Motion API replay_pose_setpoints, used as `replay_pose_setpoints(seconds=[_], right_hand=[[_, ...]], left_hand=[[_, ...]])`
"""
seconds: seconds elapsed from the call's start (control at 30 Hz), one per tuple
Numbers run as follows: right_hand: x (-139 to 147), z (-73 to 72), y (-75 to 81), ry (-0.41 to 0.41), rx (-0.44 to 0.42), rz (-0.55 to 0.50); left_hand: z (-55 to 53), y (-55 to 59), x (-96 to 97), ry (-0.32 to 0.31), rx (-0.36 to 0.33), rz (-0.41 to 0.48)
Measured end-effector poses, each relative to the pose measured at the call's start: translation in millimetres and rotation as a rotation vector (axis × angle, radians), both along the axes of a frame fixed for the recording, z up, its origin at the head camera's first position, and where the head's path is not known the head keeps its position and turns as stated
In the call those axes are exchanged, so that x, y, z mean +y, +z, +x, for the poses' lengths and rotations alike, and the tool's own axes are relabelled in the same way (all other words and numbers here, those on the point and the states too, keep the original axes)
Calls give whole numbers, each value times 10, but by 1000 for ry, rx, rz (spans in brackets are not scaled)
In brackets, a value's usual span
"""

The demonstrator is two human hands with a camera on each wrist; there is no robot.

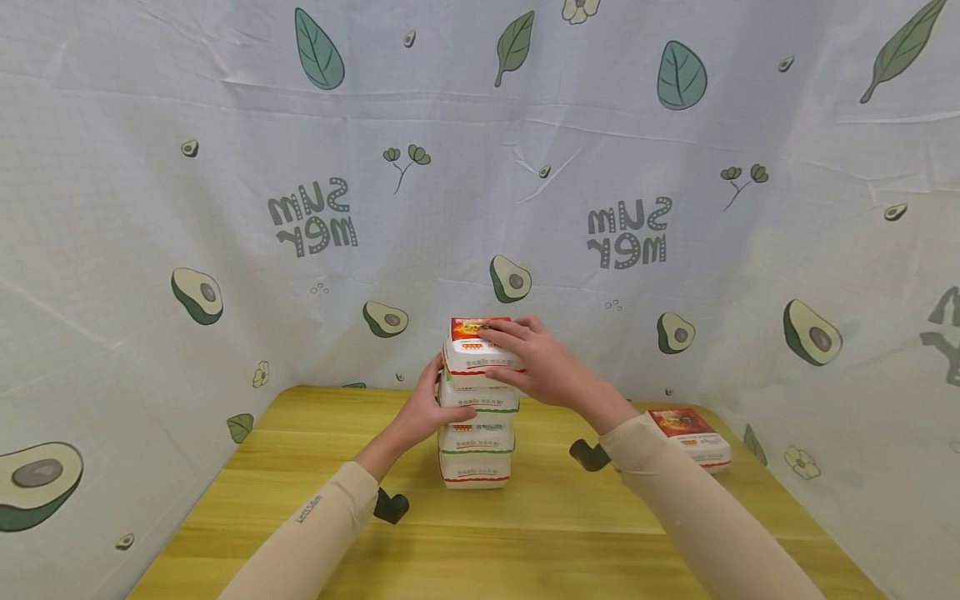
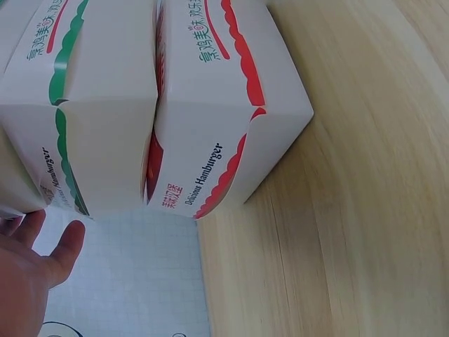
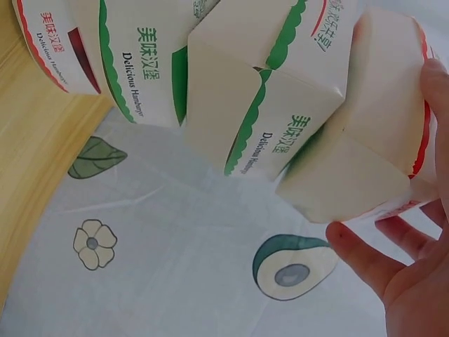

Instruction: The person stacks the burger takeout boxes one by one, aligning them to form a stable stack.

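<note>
Left hand (image 1: 423,408) was at the left side of the stack, fingers fairly straight and extended along the boxes, thumb laid on the front near the middle, steadying rather than clenching. Next right, the stack of four white hamburger boxes stood upright on the wooden table (image 1: 592,550), slightly out of line: bottom box (image 1: 475,473) red-trimmed, lower green-trimmed box (image 1: 491,439) and upper green-trimmed box (image 1: 495,400) above it, top box (image 1: 480,358) red-trimmed. Right hand (image 1: 543,362) gripped that top box from its right, thumb on the front, fingers over the top; box lay directly under and left of the palm. Farther right, a loose red-topped box (image 1: 708,450) lay on the table beyond the right sleeve (image 1: 690,500), well apart from the stack. Avocado-print curtain (image 1: 465,225) hung behind.
</note>
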State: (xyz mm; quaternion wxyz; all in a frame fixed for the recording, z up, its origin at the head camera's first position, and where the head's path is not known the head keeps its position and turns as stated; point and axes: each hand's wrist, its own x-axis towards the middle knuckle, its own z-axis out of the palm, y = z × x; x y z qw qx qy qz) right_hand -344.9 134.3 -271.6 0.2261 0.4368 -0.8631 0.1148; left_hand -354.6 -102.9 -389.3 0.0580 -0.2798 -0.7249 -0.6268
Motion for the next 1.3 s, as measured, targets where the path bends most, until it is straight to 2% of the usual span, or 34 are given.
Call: replay_pose_setpoints(seconds=[0.37, 0.9, 1.3], right_hand=[[-16, 16, -26, 24, 88, 23], [-24, 40, -30, -11, 41, 43], [-25, 28, -34, 21, 51, 21]], left_hand=[[5, -7, 6, 14, 0, -7], [1, 12, -8, 14, 1, -22], [-3, 36, -19, 31, 9, -55]])
